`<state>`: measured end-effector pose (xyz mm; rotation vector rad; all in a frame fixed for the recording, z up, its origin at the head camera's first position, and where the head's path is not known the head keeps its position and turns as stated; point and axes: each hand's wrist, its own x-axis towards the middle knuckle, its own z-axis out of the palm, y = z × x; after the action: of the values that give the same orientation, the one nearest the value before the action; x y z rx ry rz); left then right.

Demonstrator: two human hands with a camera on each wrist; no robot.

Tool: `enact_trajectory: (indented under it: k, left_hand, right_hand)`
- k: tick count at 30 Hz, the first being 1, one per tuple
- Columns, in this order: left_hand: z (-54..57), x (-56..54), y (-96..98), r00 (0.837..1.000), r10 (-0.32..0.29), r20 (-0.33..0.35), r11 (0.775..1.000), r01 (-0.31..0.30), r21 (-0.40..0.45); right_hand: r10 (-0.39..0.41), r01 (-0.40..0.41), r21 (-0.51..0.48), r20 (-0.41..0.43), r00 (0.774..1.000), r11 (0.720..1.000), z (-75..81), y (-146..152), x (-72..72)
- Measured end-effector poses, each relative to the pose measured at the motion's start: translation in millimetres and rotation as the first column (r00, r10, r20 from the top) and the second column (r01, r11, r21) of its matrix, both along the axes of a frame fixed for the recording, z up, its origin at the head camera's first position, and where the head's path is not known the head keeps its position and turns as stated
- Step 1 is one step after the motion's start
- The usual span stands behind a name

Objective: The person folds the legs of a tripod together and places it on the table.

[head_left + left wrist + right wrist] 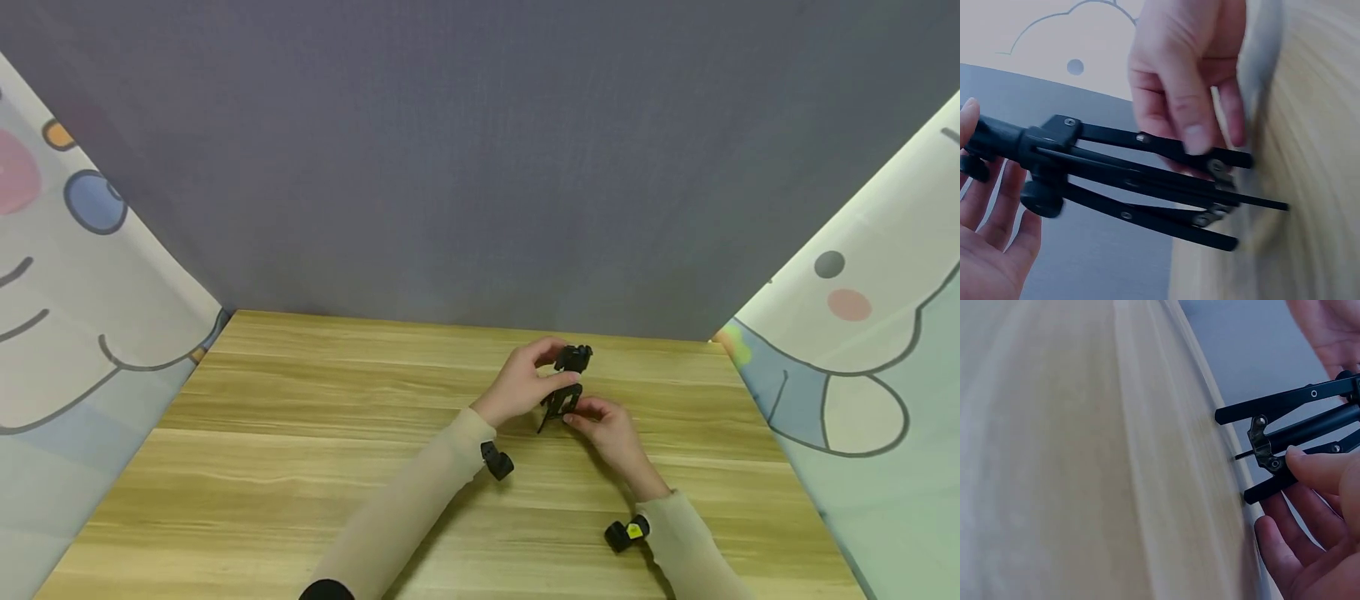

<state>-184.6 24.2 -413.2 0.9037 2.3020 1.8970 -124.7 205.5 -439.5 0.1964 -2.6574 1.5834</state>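
Light wood-grain tabletop (pixel 300 400) beneath — left hand (pixel 525 383) grips black jointed-leg tripod (pixel 1147 179), best held steady — right hand (pixel 611 429) pinches one leg (pixel 1160 145).

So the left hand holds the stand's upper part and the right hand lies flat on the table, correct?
The right hand isn't lying flat; it pinches a leg of the stand, as the left wrist view shows. The rest is right.

No readable text or numbers; yellow patch (pixel 636 531) on right wrist camera (pixel 618 537) too small to read.
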Motion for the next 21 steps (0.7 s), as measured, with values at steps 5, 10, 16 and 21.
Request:
enact_trajectory:
  k: [5, 10, 16, 21]
  left_hand:
    - [12.1, 0.4, 2.9, 1.0, -0.017, -0.007, 1.0, 0.017, 0.02]
    - [18.4, 0.5, 4.7, 0.999, -0.02, -0.042, 1.0, 0.02, 0.004]
    - [22.3, -2.2, 8.6, 0.991, -0.007, -0.137, 1.0, 0.005, -0.009]
    - [25.0, -1.3, 7.1, 0.989, -0.005, -0.149, 1.0, 0.004, -0.008]
  right_hand:
    - [-0.001, 0.001, -0.007, -0.007, 1.0, 1.0, -16.4, 4.6, -7.7]
    - [-0.019, 0.019, 0.027, 0.0, 1.0, 0.999, -43.2, 12.9, -20.5]
    - [-0.028, 0.027, 0.066, 0.018, 0.999, 0.997, -43.2, 10.1, -21.6]
    - [-0.034, 0.032, 0.06, 0.028, 0.999, 0.998, -42.3, 9.0, -20.5]
